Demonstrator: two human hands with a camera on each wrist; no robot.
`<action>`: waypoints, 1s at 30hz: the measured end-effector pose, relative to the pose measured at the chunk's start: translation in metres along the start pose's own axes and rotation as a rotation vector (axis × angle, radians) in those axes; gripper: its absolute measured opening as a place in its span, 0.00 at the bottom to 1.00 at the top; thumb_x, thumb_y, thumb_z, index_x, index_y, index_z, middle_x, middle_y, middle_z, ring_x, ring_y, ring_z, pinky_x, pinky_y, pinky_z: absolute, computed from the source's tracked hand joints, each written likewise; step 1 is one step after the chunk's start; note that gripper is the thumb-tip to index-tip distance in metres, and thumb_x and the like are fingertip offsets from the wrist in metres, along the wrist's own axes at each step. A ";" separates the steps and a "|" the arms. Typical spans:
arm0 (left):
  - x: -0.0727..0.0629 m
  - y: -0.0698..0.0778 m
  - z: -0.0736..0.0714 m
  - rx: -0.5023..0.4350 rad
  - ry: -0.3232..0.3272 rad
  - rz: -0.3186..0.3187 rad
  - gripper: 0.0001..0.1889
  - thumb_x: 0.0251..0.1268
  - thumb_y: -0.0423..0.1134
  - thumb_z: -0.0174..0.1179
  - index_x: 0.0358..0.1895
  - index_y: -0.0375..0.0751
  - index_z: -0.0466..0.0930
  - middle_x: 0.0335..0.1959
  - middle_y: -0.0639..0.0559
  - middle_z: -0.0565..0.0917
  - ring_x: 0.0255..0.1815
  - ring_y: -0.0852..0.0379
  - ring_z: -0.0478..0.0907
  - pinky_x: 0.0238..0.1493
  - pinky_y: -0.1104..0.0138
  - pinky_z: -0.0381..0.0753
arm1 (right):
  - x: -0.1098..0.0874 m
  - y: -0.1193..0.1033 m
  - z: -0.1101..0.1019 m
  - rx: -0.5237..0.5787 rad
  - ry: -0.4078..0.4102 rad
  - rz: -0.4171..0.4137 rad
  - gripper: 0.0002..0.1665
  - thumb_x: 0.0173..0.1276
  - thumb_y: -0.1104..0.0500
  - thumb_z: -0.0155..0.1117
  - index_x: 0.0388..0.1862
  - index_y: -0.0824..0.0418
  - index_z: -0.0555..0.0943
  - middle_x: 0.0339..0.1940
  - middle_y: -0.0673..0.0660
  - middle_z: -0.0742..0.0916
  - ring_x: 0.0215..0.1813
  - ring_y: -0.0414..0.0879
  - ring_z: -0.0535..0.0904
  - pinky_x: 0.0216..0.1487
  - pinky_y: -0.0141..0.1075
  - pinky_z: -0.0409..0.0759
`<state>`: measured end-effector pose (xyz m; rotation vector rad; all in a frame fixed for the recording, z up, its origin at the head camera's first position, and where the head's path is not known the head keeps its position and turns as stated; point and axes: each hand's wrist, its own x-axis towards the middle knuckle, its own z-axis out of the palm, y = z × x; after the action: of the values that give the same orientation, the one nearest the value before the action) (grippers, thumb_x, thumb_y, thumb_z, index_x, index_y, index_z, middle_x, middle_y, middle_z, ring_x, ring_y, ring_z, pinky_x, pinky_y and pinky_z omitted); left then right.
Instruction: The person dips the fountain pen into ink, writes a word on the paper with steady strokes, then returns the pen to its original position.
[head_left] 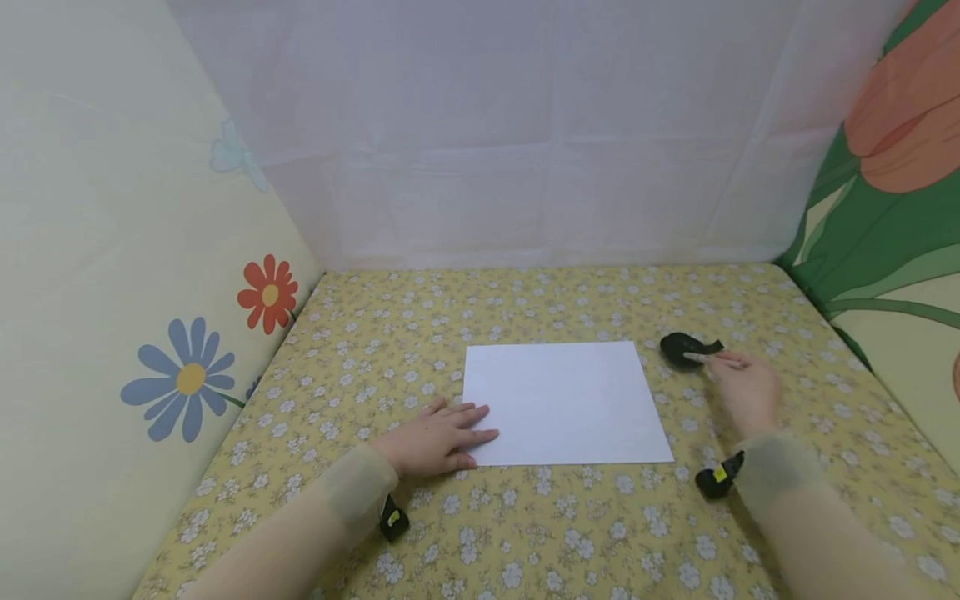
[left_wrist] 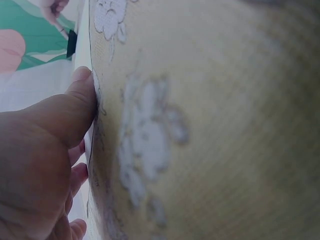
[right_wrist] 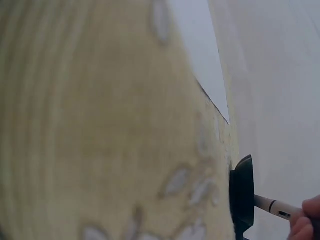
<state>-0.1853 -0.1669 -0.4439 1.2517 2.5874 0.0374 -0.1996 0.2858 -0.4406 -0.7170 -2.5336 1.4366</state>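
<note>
A blank white sheet of paper (head_left: 564, 398) lies on the table. My left hand (head_left: 435, 437) rests at its left edge, fingers spread out flat onto the sheet; the left wrist view shows the thumb (left_wrist: 80, 97) against the surface. To the right of the paper sits a small black dish (head_left: 678, 350) with a short handle. My right hand (head_left: 752, 390) pinches a slim, pale-shafted brush (head_left: 702, 358), slanted down over the dish. Seen from the right wrist, the brush (right_wrist: 277, 207) dips behind the dish's rim (right_wrist: 243, 192), so its tip is hidden.
A yellow cloth with white flowers (head_left: 525, 525) covers the table. A plain white sheet (head_left: 525, 150) hangs at the back. Flower-printed panels stand at the left (head_left: 90, 250) and right (head_left: 892, 250). Black wrist cameras hang under both wrists.
</note>
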 end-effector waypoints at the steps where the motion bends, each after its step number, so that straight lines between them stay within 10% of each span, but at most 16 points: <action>1: 0.000 0.000 0.000 0.001 0.000 0.000 0.30 0.73 0.60 0.43 0.75 0.61 0.54 0.78 0.52 0.48 0.77 0.50 0.45 0.73 0.44 0.38 | 0.000 0.000 0.002 0.010 0.013 0.008 0.29 0.72 0.45 0.51 0.65 0.60 0.75 0.53 0.62 0.83 0.14 0.41 0.66 0.14 0.38 0.69; 18: 0.000 0.000 0.002 -0.006 -0.002 -0.008 0.30 0.73 0.60 0.43 0.75 0.62 0.54 0.78 0.53 0.47 0.77 0.51 0.44 0.73 0.44 0.38 | 0.001 0.005 0.015 0.161 0.093 0.092 0.29 0.70 0.43 0.54 0.66 0.53 0.75 0.55 0.57 0.83 0.40 0.41 0.79 0.27 0.30 0.76; 30: 0.001 0.000 0.001 -0.010 -0.003 -0.003 0.30 0.73 0.60 0.43 0.75 0.62 0.53 0.78 0.52 0.47 0.77 0.50 0.45 0.73 0.44 0.37 | -0.003 0.008 0.010 0.416 0.120 0.150 0.25 0.69 0.47 0.62 0.62 0.54 0.79 0.45 0.51 0.84 0.35 0.41 0.78 0.15 0.33 0.67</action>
<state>-0.1859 -0.1665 -0.4454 1.2441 2.5832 0.0477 -0.1977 0.2807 -0.4524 -0.8953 -2.0310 1.8273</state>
